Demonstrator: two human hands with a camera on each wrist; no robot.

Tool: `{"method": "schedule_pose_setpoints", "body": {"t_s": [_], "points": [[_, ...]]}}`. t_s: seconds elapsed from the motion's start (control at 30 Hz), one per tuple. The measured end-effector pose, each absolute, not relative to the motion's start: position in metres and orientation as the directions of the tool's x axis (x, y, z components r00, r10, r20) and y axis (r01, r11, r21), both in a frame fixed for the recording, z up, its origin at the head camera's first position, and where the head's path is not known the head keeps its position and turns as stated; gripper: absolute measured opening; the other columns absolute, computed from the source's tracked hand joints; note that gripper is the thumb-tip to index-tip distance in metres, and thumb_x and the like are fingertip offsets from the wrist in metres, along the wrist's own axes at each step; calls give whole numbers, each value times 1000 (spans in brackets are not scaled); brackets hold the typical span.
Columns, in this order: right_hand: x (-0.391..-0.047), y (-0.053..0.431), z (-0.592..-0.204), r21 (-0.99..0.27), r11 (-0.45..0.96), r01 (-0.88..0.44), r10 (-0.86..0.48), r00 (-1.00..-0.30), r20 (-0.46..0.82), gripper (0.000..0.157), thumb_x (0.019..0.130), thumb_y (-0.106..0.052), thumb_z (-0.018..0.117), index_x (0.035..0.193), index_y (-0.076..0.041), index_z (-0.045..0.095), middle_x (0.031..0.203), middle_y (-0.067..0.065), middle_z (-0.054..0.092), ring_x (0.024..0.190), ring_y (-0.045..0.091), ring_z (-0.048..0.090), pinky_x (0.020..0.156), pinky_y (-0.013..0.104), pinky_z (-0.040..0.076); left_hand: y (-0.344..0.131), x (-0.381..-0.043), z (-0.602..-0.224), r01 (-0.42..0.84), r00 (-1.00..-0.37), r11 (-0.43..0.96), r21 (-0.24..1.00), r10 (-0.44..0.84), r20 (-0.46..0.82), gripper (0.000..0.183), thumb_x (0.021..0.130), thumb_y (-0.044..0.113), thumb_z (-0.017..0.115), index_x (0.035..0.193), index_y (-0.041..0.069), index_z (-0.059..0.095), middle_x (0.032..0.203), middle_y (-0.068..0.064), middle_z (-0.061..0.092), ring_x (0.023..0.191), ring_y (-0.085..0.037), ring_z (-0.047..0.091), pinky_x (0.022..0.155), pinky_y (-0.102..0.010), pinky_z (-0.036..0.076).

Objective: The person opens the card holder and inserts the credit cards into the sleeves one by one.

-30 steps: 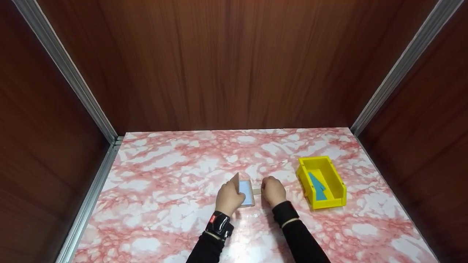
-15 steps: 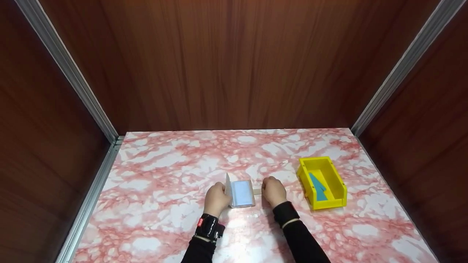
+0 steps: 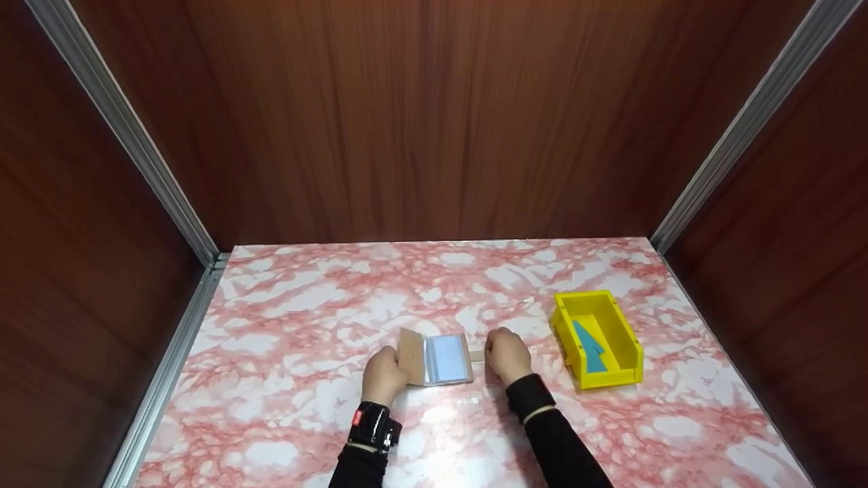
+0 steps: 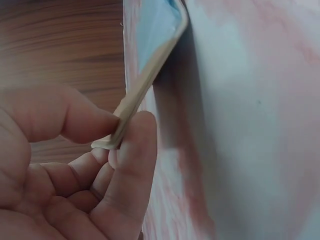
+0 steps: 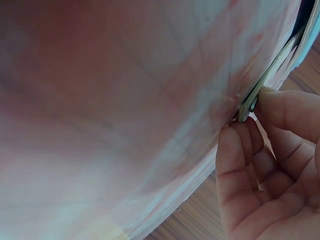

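Observation:
A small notebook (image 3: 449,358) with a kraft-brown cover lies opened on the table, a pale blue sheet showing inside. My left hand (image 3: 384,375) pinches the outer edge of its front cover (image 3: 411,356), which leans out to the left. In the left wrist view, thumb and index finger grip that cover (image 4: 142,87) from both sides. On the other side, my right hand (image 3: 508,354) holds the end of the notebook's narrow strap (image 3: 477,355). The right wrist view shows the strap end (image 5: 245,111), with a small dark metal-looking spot, between thumb and fingers.
To the right of my right hand stands a yellow bin (image 3: 612,379) with flat teal pieces (image 3: 590,349) inside. The table (image 3: 298,379) has a red-and-white marbled top. Dark wood panels (image 3: 434,122) with metal corner rails enclose it at the back and sides.
My left hand has moved left, swinging the notebook's cover from upright to leaning outward and uncovering more of the blue sheet. My right hand has stayed in place on the strap.

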State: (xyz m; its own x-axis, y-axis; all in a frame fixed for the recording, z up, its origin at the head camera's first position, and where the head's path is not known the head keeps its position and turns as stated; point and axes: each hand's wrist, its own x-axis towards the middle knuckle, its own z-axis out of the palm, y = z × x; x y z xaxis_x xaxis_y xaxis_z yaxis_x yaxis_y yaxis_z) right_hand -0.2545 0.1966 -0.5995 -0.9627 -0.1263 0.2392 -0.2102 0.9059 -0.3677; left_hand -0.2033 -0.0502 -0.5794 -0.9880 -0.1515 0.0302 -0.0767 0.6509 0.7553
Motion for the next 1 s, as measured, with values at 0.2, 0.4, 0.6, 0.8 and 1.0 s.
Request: {"method": "schedule_pose_setpoints", "body": {"t_s": [0.2, 0.4, 0.6, 0.8, 1.0], "points": [[-253, 197, -597, -378, 902, -207, -118, -962, 246, 23, 74, 1, 73, 66, -10, 55, 73, 6, 51, 66, 29, 56, 56, 42, 47, -55, -203, -586, -89, -987, 657, 748, -159, 22, 16, 65, -5, 65, 74, 4, 56, 72, -8, 59, 67, -26, 54, 64, -44, 46], [-253, 197, -598, -378, 901, -215, -124, -960, 252, 23, 75, 0, 73, 66, -10, 55, 72, 6, 51, 66, 29, 55, 56, 41, 47, -58, -203, -591, -98, -987, 688, 719, -157, 15, 15, 65, -4, 65, 76, 3, 56, 71, -8, 59, 67, -27, 55, 65, -45, 47], [-253, 198, -598, -371, 903, -218, -128, -959, 253, 22, 75, 0, 74, 66, -10, 56, 73, 6, 52, 67, 30, 56, 57, 41, 48, -61, -201, -594, -82, -989, 705, 704, -148, 32, 15, 65, -3, 65, 73, 3, 55, 69, -8, 57, 65, -27, 55, 63, -46, 47], [-252, 197, -597, -371, 903, -217, -127, -960, 251, 22, 75, -1, 75, 67, -10, 57, 74, 6, 53, 68, 30, 57, 56, 41, 48, -62, -202, -595, -88, -989, 712, 696, -145, 23, 15, 64, -2, 66, 73, 3, 55, 69, -7, 56, 65, -27, 54, 64, -46, 47], [-253, 198, -599, -371, 900, -228, -133, -955, 264, 22, 75, -1, 74, 67, -10, 56, 73, 5, 52, 67, 29, 56, 56, 41, 47, -63, -204, -595, -103, -990, 729, 677, -142, 1, 16, 66, -2, 67, 76, 2, 56, 71, -9, 58, 68, -29, 57, 68, -47, 48]]}}
